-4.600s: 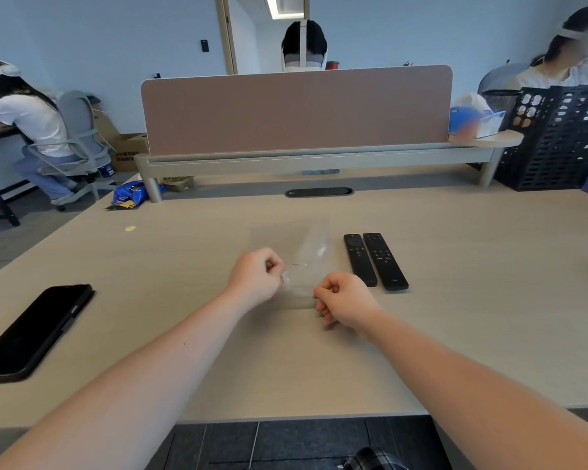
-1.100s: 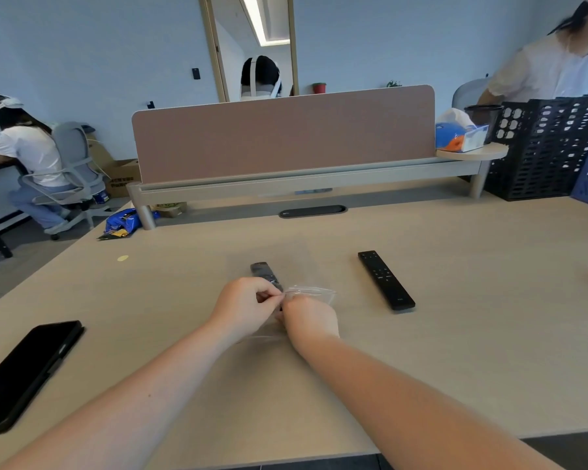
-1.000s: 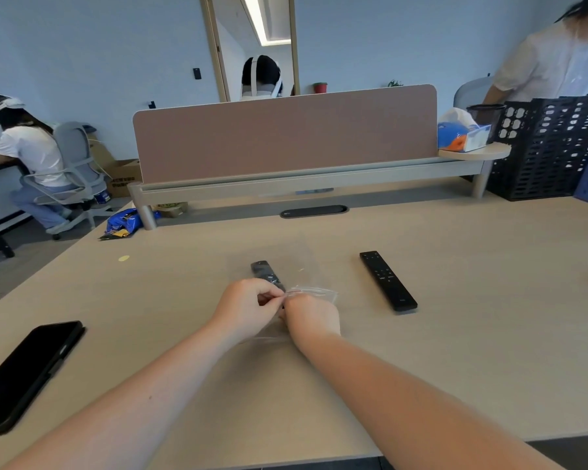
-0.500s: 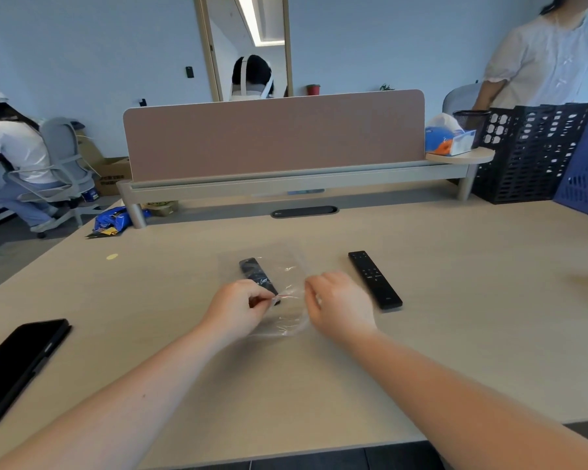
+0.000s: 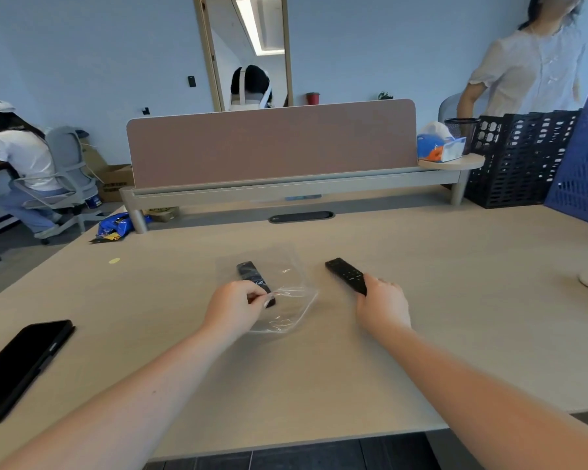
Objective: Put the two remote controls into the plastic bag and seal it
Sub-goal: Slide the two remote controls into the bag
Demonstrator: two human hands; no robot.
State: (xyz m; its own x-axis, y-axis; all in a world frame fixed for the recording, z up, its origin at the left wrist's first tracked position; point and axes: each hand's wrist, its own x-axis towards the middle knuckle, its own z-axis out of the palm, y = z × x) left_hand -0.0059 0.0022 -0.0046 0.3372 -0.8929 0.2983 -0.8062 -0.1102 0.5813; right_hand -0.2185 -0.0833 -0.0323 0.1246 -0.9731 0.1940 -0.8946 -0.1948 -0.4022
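Left hand [image 5: 233, 305] pinching plastic bag [image 5: 286, 300] mouth, first remote [image 5: 252, 276] inside; right hand [image 5: 382, 305] grasping second remote [image 5: 345, 274].

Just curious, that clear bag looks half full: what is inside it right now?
One black remote lies inside the plastic bag; the left hand covers its near end at the bag's mouth. The second remote is outside, on the table, under the right hand.
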